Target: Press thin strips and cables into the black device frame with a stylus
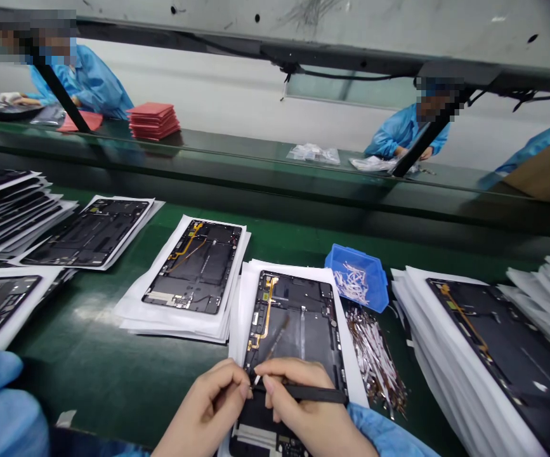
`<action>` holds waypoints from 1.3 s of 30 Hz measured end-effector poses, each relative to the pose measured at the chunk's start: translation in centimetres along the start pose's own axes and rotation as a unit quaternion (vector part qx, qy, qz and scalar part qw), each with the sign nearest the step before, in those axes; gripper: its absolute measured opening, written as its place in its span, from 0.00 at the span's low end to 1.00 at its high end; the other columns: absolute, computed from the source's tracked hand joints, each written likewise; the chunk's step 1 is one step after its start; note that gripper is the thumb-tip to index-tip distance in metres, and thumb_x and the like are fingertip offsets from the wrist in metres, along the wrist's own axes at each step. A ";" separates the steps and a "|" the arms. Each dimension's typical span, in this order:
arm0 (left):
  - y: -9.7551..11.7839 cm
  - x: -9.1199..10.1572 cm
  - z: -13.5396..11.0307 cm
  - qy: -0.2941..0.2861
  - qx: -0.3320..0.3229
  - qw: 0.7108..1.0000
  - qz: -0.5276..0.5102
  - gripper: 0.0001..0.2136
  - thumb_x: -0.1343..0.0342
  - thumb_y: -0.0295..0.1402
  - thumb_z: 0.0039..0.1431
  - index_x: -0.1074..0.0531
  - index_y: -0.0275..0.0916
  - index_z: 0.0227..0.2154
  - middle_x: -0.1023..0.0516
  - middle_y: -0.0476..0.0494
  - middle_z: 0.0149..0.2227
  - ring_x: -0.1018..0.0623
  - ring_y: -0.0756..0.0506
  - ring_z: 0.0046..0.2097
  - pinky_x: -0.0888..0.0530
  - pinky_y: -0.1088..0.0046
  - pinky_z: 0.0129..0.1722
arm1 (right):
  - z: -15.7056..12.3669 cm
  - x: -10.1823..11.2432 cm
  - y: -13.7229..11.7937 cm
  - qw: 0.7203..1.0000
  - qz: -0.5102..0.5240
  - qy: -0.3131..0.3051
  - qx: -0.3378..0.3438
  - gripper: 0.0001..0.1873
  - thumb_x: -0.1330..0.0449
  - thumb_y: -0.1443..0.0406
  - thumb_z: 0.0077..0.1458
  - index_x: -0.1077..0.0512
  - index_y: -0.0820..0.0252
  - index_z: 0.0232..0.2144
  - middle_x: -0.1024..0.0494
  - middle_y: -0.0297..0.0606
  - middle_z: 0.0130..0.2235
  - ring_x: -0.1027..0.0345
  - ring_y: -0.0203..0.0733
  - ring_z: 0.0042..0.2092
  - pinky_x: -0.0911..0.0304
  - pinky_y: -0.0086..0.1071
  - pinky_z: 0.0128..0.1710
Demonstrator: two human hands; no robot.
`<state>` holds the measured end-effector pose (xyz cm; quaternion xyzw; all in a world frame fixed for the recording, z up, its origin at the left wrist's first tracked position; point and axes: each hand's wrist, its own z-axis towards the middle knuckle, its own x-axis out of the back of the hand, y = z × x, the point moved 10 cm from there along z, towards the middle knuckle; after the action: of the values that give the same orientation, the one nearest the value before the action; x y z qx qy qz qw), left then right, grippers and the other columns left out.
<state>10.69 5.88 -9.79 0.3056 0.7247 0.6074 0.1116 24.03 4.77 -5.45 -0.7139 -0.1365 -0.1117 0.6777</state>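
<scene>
A black tablet frame (pixel 298 317) with a yellow flex cable lies on white sheets right in front of me. My right hand (pixel 303 406) is closed around black tweezers (pixel 315 393), with the tips pointing left over the frame's lower edge. My left hand (pixel 212 406) is pinched at the tweezer tips, holding a small thin strip (pixel 272 346) that reaches up over the frame.
More tablet frames on white sheets (pixel 193 266) (pixel 89 231) (pixel 498 343) lie on the green belt. A blue bin (pixel 358 276) and a pile of loose flex strips (pixel 377 362) sit to the right. Across the bench, people in blue coats work beside red stacks (pixel 153 119).
</scene>
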 end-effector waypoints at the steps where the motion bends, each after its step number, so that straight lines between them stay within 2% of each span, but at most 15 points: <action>1: 0.0 -0.1 0.0 -0.004 0.000 1.000 0.004 0.14 0.54 0.40 0.66 0.33 0.39 0.27 0.34 0.48 0.30 0.32 0.46 0.34 0.37 0.75 0.34 | 0.0 0.0 -0.1 1.000 0.003 0.001 0.000 0.12 0.42 0.63 0.55 0.18 0.58 0.35 0.23 0.34 0.23 0.30 0.35 0.23 0.29 0.32 0.38; 6: 0.2 -0.1 0.1 -0.002 0.004 1.000 0.012 0.14 0.54 0.40 0.65 0.34 0.39 0.27 0.35 0.48 0.30 0.33 0.46 0.33 0.38 0.74 0.34 | 0.0 0.4 -0.8 1.000 0.000 0.017 0.012 0.11 0.42 0.65 0.54 0.18 0.57 0.33 0.22 0.33 0.23 0.32 0.33 0.22 0.30 0.29 0.37; 17: 0.5 -0.1 0.1 0.008 -0.003 1.000 0.006 0.13 0.55 0.40 0.64 0.35 0.40 0.26 0.35 0.49 0.29 0.33 0.46 0.32 0.39 0.73 0.33 | 0.5 -0.1 -0.3 1.000 0.005 -0.016 0.011 0.12 0.43 0.66 0.54 0.18 0.60 0.32 0.23 0.33 0.21 0.31 0.33 0.22 0.30 0.29 0.36; 21: -0.7 0.1 -0.3 0.018 0.018 1.000 0.008 0.14 0.55 0.43 0.66 0.35 0.40 0.29 0.38 0.51 0.28 0.36 0.48 0.31 0.40 0.74 0.31 | 0.5 0.1 -0.2 1.000 -0.003 -0.005 0.007 0.12 0.43 0.66 0.53 0.18 0.60 0.32 0.24 0.33 0.20 0.32 0.33 0.21 0.30 0.28 0.35; 26: -2.4 0.9 -0.4 0.078 0.026 0.996 -0.038 0.12 0.53 0.46 0.66 0.40 0.41 0.35 0.46 0.55 0.27 0.41 0.49 0.29 0.41 0.75 0.30 | 0.7 0.2 0.4 1.000 -0.012 0.012 -0.012 0.12 0.43 0.64 0.53 0.19 0.59 0.32 0.23 0.33 0.21 0.33 0.33 0.20 0.30 0.29 0.34; 33: -2.6 0.2 0.1 0.062 0.024 0.996 -0.053 0.11 0.56 0.44 0.67 0.41 0.41 0.35 0.42 0.54 0.29 0.40 0.48 0.31 0.41 0.74 0.32 | 1.0 -0.5 0.6 0.999 -0.015 -0.017 -0.024 0.12 0.44 0.66 0.54 0.18 0.57 0.32 0.23 0.32 0.22 0.34 0.31 0.20 0.34 0.25 0.29; 39: -2.6 0.2 0.2 0.058 0.024 0.996 -0.057 0.10 0.56 0.42 0.67 0.41 0.42 0.35 0.43 0.54 0.29 0.40 0.48 0.31 0.41 0.74 0.32 | 1.2 -0.8 1.1 0.999 -0.022 -0.032 -0.034 0.13 0.44 0.67 0.55 0.18 0.57 0.33 0.22 0.32 0.23 0.34 0.30 0.21 0.37 0.23 0.25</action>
<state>9.83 5.91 -12.29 0.2302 0.7606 0.5993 0.0963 23.63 5.84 -6.83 -0.7366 -0.1701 -0.1082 0.6456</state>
